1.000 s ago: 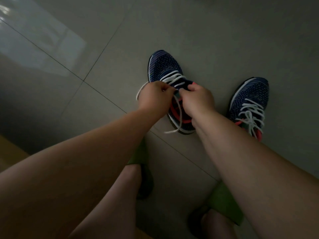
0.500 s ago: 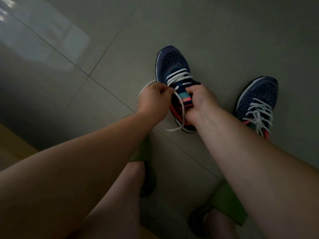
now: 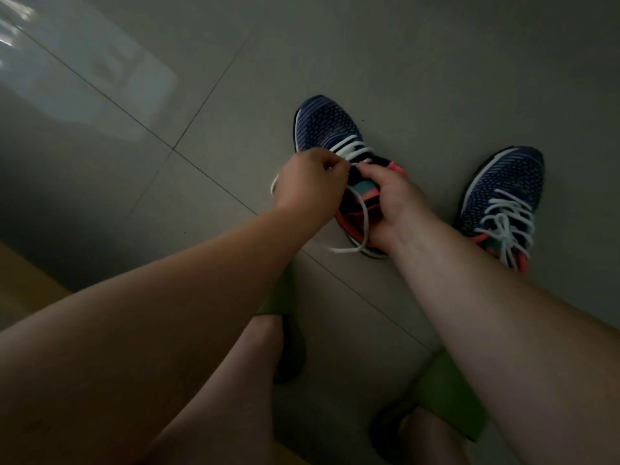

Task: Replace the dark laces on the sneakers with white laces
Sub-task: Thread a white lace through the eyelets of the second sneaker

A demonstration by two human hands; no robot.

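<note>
Over the near sneaker [image 3: 330, 127], the left hand [image 3: 310, 189] pinches its white lace [image 3: 352, 151] while the right hand [image 3: 394, 203] grips its tongue.

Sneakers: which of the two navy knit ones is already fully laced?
The right-hand navy knit sneaker, standing untouched with its white lace tied; both hands work on the other.

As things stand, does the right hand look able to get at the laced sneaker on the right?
Probably yes: the right hand grips the other sneaker, but bare floor separates it from the laced sneaker.
</note>
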